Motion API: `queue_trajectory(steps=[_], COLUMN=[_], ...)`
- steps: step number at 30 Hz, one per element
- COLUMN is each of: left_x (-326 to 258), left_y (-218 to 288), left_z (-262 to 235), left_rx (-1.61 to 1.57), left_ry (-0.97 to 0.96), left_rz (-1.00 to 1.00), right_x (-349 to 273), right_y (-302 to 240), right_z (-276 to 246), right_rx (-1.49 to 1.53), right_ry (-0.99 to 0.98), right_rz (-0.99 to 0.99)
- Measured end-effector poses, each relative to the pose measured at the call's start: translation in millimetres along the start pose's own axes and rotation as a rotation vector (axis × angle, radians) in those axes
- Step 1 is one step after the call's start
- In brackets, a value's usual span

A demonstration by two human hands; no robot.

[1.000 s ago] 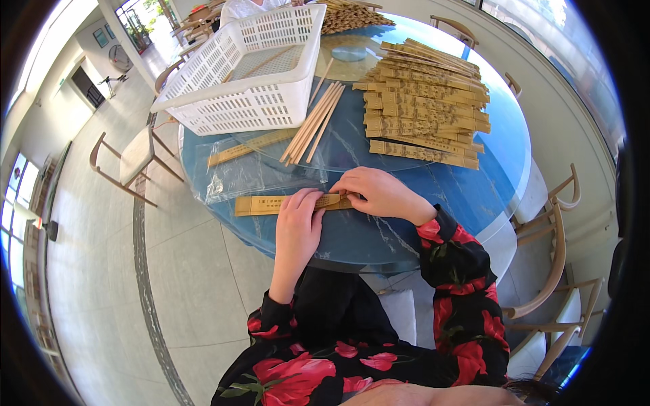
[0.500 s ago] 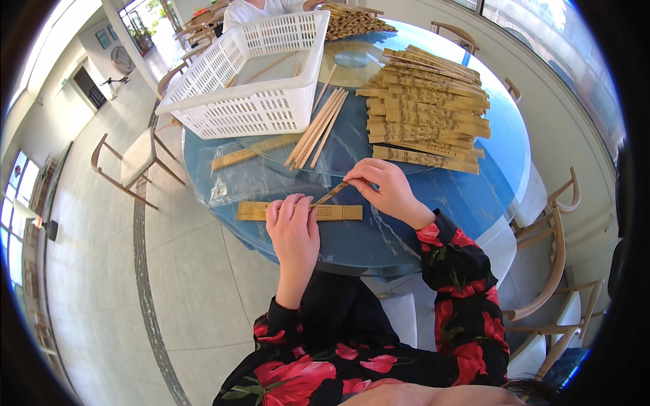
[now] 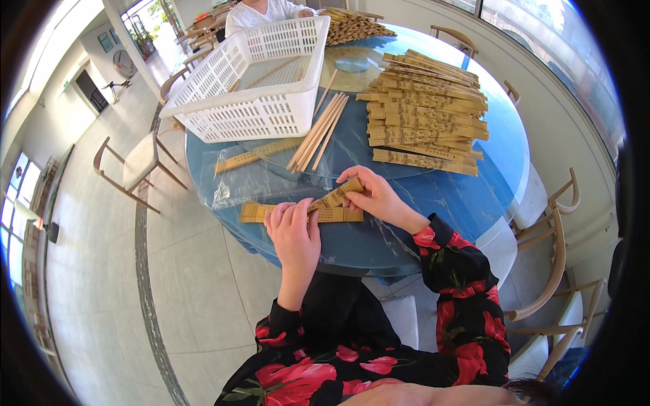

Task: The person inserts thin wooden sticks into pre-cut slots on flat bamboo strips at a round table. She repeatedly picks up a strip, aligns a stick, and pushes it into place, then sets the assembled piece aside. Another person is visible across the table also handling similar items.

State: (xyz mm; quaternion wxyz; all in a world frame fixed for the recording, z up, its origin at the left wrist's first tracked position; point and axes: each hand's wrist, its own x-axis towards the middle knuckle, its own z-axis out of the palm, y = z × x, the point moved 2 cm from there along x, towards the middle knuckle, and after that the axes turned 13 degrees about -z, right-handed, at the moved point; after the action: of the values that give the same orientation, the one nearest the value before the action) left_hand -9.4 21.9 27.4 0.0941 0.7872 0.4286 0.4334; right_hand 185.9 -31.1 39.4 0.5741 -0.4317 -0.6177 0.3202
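Between my two hands a tan printed paper chopstick sleeve (image 3: 333,197) slants upward, its printed face turned into view. My right hand (image 3: 380,201) pinches its upper end between thumb and fingers. Closed around the lower end is my left hand (image 3: 294,233), whose fingers hide that end. Beneath, another flat tan sleeve (image 3: 344,215) lies across the table near its front edge, partly covered by my left hand. Several pale wooden chopsticks (image 3: 318,134) lie loosely side by side beyond my hands. To their right is a broad stack of tan sleeves (image 3: 426,115).
A white slatted plastic basket (image 3: 254,111) stands at the back left of the round blue table (image 3: 399,254). Clear plastic film (image 3: 247,188) and a single sleeve (image 3: 252,158) lie before it. Another person (image 3: 261,17) sits opposite, near a further pile (image 3: 355,27). Wooden chairs surround the table.
The slanted sleeve, seen nearly edge-on before, has turned its broad face into view. My right hand has shifted slightly left. The opposite person's hand now shows by the basket's far rim.
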Motion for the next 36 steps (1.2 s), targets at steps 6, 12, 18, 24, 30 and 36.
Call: queue_trajectory(steps=[6,12,18,24,30,36], left_x=[0.5,-1.3,-1.4,1.9,-1.0,1.6], left_y=[-3.9,-12.2,-35.2,-38.3,-37.9,-31.3], left_z=[-0.1,0.4,10.0,8.6,12.0,12.8], left_rx=[-0.013,-0.381,-1.247,-1.335,-1.292,-1.123], left_ry=[0.048,-0.118,-0.351,-0.363,-0.371,-0.550], left_rz=[0.028,-0.166,-0.608,-0.684,-0.655,-0.521], right_x=[2.8,4.9,-5.6,-4.9,-5.9,-5.7], right_y=[-0.3,-15.4,10.7,-1.1,0.9,-3.5], right_z=[-16.9,-22.1,-1.2,9.9,5.2,14.9], right_rx=[0.052,0.185,0.103,0.166,0.138,0.167], right_ry=[0.278,0.303,-0.161,-0.193,-0.063,-0.193], right_rz=[-0.114,-0.227,0.027,0.118,0.157,0.232])
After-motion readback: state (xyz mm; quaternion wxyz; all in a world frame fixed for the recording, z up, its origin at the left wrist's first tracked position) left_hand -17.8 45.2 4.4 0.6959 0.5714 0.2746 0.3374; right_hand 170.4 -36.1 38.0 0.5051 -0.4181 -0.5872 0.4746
